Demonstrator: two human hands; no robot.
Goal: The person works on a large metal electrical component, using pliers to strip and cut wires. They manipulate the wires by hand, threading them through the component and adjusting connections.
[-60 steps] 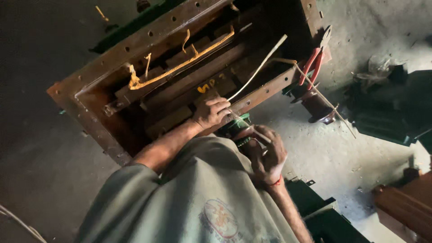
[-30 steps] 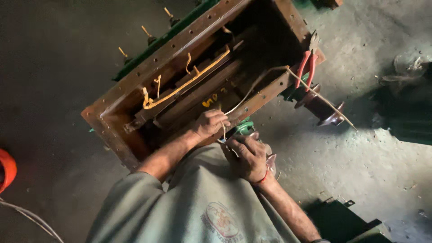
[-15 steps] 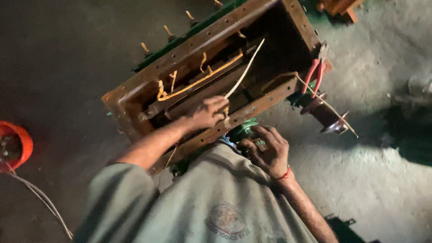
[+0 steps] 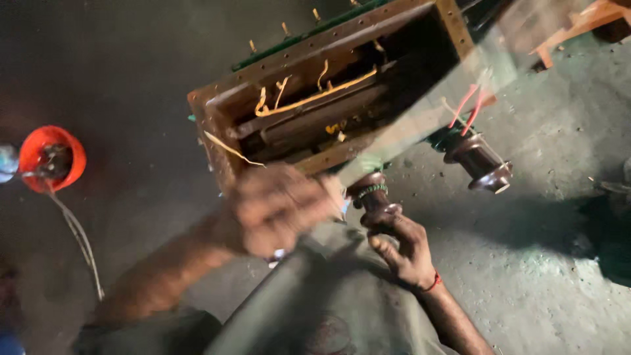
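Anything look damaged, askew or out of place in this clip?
Yes. The rusty metal box is open on top, with frayed yellow strips hanging loose inside. One strip sticks out over the rim. The left hand is motion-blurred; the right hand touches a brown insulator.

No package, label, sign or screen shows anywhere in the head view.

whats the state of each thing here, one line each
rusty metal box: open on top, tilted in view, yellow strips showing inside
brown insulator by the near edge: upright, right hand's fingers on it
second brown insulator: on the box's side, untouched
left hand: raised near the box's front edge, blurred, grip unclear
right hand: fingers on the near insulator
red bowl: on the floor, far left
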